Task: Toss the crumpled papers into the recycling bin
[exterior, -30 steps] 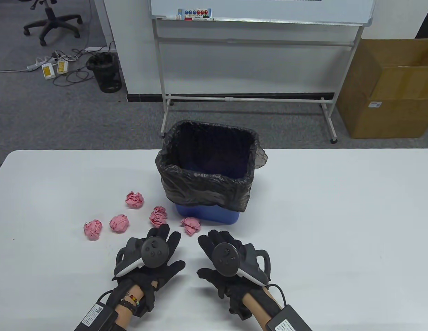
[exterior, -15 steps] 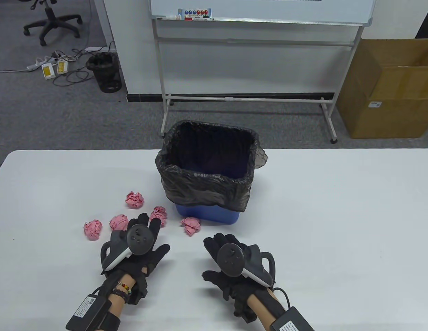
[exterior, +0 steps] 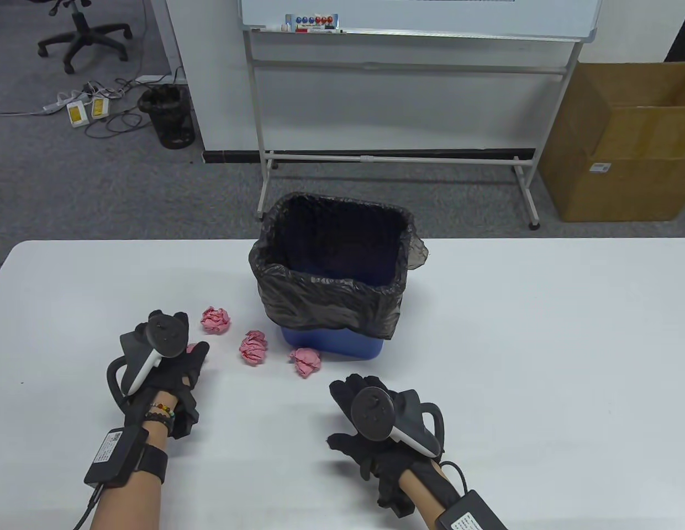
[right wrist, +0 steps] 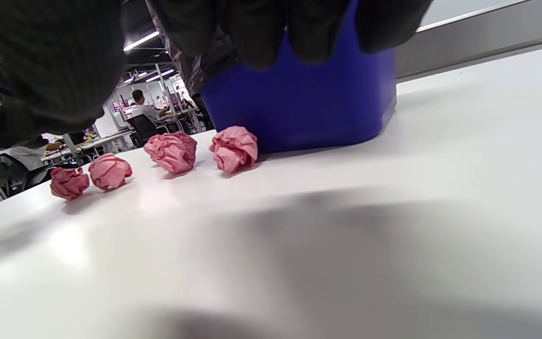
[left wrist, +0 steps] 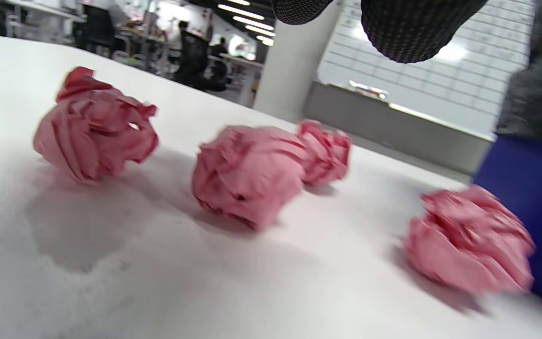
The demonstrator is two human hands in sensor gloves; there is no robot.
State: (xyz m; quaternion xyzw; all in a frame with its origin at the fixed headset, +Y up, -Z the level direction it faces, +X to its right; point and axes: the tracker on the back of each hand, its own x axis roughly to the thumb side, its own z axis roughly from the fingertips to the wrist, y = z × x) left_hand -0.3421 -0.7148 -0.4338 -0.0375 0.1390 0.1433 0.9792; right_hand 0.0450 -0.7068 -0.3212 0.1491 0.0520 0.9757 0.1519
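The gloved left hand (exterior: 171,359) hovers open-fingered above pink crumpled paper balls (left wrist: 247,174) on the white bench (exterior: 541,331), left of the blue black-lined bin (exterior: 334,276); the right hand (exterior: 370,419) rests near, loosely released.

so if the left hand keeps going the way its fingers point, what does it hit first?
Most likely the two leftmost paper balls: in the left wrist view the nearer middle ball and the far-left ball lie just ahead of the left hand. From above they're mostly hidden under it, so contact is unclear.
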